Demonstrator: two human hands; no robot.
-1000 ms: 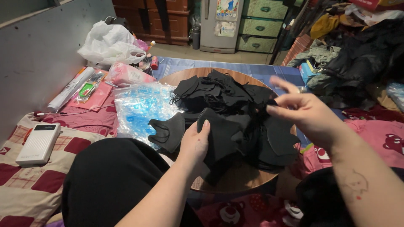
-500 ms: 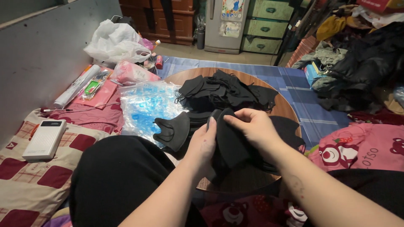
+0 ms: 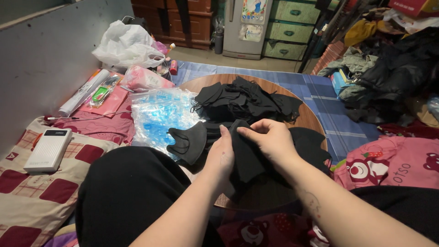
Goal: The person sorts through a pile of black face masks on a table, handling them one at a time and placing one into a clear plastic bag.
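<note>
Right now both hands meet over the near edge of a round wooden table (image 3: 274,84), clamped on one black face mask (image 3: 247,155). Left hand (image 3: 220,155) presses its fingers flat along the mask's left side, thumb behind; right hand (image 3: 270,139) pinches the top edge w/ fingertips curled in, touching the left hand's fingertips. Mask hangs folded btwn them, lower part draping toward the person's lap.

Just left of the left hand lies a 2nd black mask (image 3: 187,142), cupped, ear loop showing, partly over the table edge. Behind the hands sits a heap of black masks (image 3: 244,98) on the table's middle; more black ones spread to the right, near the right wrist. Clear plastic bag w/ blue print (image 3: 160,114) lies left of the table, touching the 2nd mask. Further left: white power bank (image 3: 48,150) on a checked red-and-cream cushion (image 3: 27,196). White plastic bag (image 3: 125,45) sits far back-left by the grey wall. Person's knee in black fabric (image 3: 128,192) fills the near left, below the left forearm.
</note>
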